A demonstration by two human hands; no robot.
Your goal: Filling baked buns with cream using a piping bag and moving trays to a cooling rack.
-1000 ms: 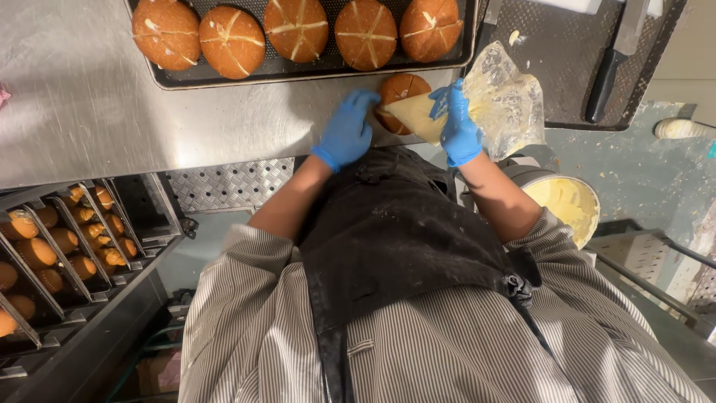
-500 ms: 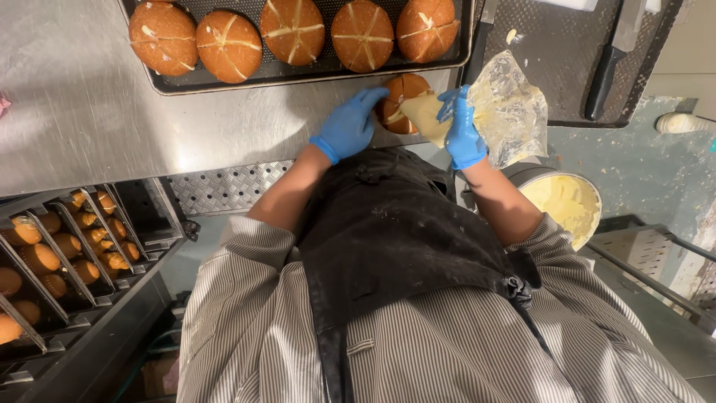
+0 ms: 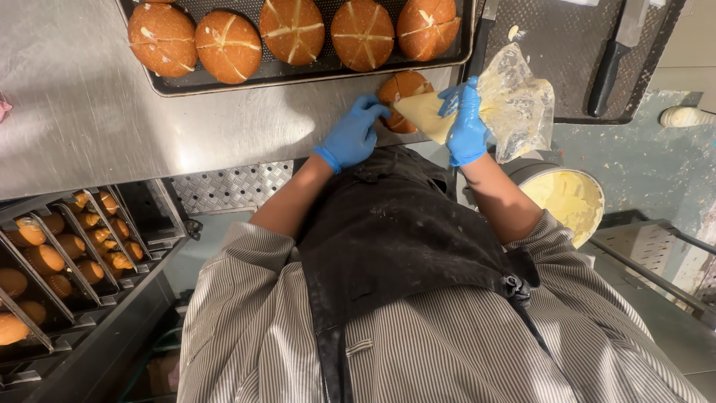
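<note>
Stainless steel is forming the worktop [image 3: 89,112], dull and streaked with reflections, and it is filling the upper left of the view. Along its far edge a dark perforated baking tray [image 3: 462,52] is carrying a row of round, brown-crusted buns [image 3: 291,30], each scored with pale cross cuts. To the right a second dark perforated tray [image 3: 552,45] is lying with a black-handled knife [image 3: 615,56] resting on it. Below that tray, a round tub of pale yellow cream [image 3: 567,198] is standing near the person's right elbow. At lower left, a metal rack [image 3: 52,261] is holding slanted rows of smaller golden rolls. No labels or signs are showing clearly anywhere.

On the bare steel just in front of the first tray, a single round bun [image 3: 399,93] is sitting, partly hidden by both hands. The left hand [image 3: 354,134], in a blue glove, is resting with fingers spread against the bun's near side, steadying it rather than closing around it. The right hand [image 3: 466,123], also gloved in blue, is clamped around a clear plastic piping bag [image 3: 514,101] smeared with yellow cream; the bag's filled, pale tip is pointing left and touching the bun. The bag's loose crumpled end is flaring out to the right of the fist.
</note>
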